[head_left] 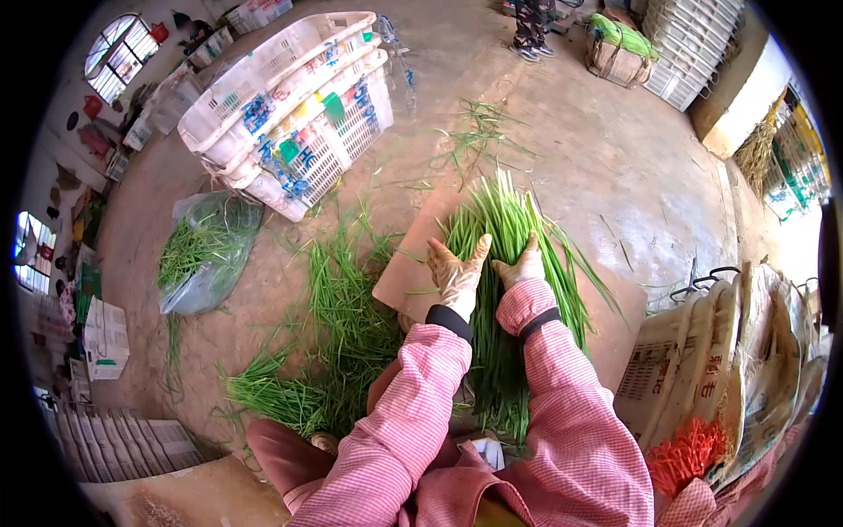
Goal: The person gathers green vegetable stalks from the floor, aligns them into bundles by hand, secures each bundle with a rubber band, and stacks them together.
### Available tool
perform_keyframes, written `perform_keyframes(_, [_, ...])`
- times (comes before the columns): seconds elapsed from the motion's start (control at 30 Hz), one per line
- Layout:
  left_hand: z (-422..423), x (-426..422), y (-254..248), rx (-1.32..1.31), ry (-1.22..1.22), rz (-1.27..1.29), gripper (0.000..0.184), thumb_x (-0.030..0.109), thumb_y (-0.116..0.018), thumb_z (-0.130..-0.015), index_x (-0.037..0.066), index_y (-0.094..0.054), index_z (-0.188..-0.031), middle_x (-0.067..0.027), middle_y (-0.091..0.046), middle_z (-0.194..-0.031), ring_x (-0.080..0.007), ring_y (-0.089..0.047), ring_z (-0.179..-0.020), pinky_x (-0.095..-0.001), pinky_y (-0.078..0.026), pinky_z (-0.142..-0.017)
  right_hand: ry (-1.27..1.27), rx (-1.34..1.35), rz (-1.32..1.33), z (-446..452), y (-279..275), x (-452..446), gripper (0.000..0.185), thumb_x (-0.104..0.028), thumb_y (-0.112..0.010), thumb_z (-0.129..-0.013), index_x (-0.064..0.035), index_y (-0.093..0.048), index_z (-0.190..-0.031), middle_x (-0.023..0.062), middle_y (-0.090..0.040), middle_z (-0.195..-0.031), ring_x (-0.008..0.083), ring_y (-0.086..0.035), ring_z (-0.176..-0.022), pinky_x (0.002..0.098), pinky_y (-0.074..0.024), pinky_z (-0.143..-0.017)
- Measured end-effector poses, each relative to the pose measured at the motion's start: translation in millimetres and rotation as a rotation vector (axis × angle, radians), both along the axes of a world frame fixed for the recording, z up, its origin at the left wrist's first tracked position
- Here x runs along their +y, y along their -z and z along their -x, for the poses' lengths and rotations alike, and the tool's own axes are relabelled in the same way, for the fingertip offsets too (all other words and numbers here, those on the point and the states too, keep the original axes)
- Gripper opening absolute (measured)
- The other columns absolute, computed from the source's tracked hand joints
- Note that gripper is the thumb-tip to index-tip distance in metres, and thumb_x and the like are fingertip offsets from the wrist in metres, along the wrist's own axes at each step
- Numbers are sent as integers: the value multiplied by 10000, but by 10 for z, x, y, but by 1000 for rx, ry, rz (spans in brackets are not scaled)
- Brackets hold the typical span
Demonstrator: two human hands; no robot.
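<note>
Green stalks (493, 321) lie in a thick bundle on a brown board (615, 321), right of the frame's centre. At its left side, the left hand (457, 277) has thumb and fingers spread; the right hand (524, 266) rests upon it, likewise spread. White crates (299, 114) stand stacked at upper left.

Dead centre, the leaf bundle (497, 351) lies on the board (606, 321), running twelve to six. Out to nine, loose leaves (342, 307) spread over the floor (263, 329) just beside it; beyond them, the plastic bag (230, 255), leaves in it. Half past ten: stacked crates (294, 114). Up at twelve, scattered leaves (479, 136), a person's legs (530, 31) behind. One o'clock, the wrapped bale (616, 57), tall crate stack (694, 48) to its right. Half past four: a bunch of strings (687, 457).
</note>
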State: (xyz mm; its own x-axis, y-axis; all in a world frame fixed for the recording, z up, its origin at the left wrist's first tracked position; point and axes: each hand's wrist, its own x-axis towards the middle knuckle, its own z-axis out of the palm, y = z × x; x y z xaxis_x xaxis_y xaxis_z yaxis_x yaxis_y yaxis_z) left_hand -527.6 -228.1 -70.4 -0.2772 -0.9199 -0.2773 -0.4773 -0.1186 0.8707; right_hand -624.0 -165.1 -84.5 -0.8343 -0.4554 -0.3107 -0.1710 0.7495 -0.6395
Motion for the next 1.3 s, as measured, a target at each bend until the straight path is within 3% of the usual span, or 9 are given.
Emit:
perform_keyframes(0.2, [285, -76, 234, -373, 169, -45, 1279, 769, -553, -499, -37, -6, -1330, -217, -94, -1390, -324, -81, -1295, -468, -113, -1023, -476, 144, -413, -61, -413, 235, 883, -458, -575, -741, -6, -107, -1337, 220, -241, -1341, 377, -242, -1230, 433, -279, -981])
perform_keyframes(0.27, [293, -83, 159, -467, 259, -41, 1281, 784, -530, -498, -44, -14, -1328, -209, -111, -1391, -335, -99, -1288, -485, -110, -1015, -251, 473, 19, 375, -311, 410, 784, -487, -458, -809, 10, -144, -1327, 244, -222, -1344, 387, -203, -1249, 423, -247, -1003])
perform_keyframes(0.4, [349, -7, 142, -682, 339, 119, 1267, 823, -441, -518, -94, -64, -1307, -229, -220, -1349, -355, -178, -1255, -487, -101, -1011, 55, 133, -255, 943, 285, 347, 555, -386, -348, -889, 9, -294, -1276, 249, -368, -1258, 387, -352, -1159, 416, -289, -971])
perform_keyframes(0.47, [355, 180, 202, -658, 359, 154, 1267, 829, -420, -522, -123, -93, -1290, -275, -307, -1270, -355, -289, -1194, -496, -120, -1002, -165, 220, -55, 741, 447, 308, 518, -380, -369, -890, 0, -361, -1243, 225, -487, -1147, 372, -440, -1081, 403, -347, -913])
perform_keyframes(0.6, [361, 681, 544, -166, 38, 299, 1066, 643, -504, -691, -160, -100, -1264, -336, -339, -1165, -413, -382, -1055, -414, -320, -907, 116, -459, 725, 211, 756, 304, 414, -307, -400, -906, 14, -467, -1159, 139, -597, -981, 179, -560, -894, 281, -440, -757])
perform_keyframes(0.97, [79, 859, 299, 99, -16, 59, 1088, 537, -619, -676, -73, 21, -1310, -273, -52, -1366, -361, -81, -1283, -397, -94, -1054, -144, 60, 187, 513, 733, 415, 434, -379, -403, -873, -8, -576, -1017, 238, -557, -999, 370, -528, -940, 381, -413, -807])
perform_keyframes(1.07, [-133, 792, 286, -24, -72, 38, 768, 424, -525, -808, -23, -165, -1318, -260, -160, -1352, -373, -137, -1268, -402, -151, -1038, -187, 41, 123, 614, 686, 427, 453, -385, -385, -877, -2, -564, -1039, 238, -567, -979, 367, -529, -948, 377, -412, -813])
perform_keyframes(1.13, [-309, 527, 485, 155, -230, 327, 303, 168, -485, -848, 16, -480, -1110, -189, -500, -1102, -328, -459, -1029, -388, -338, -913, -165, 11, 123, 625, 569, 436, 463, -382, -375, -881, 8, -546, -1063, 234, -570, -985, 364, -526, -963, 377, -410, -823])
perform_keyframes(1.3, [-643, 92, 801, -109, -174, 432, 321, 63, -567, -734, 113, -552, -1050, -97, -538, -1005, -274, -472, -918, -374, -373, -817, -22, 33, 156, 766, 593, 515, 427, -342, -374, -886, 7, -537, -1070, 229, -573, -987, 352, -551, -928, 375, -427, -803])
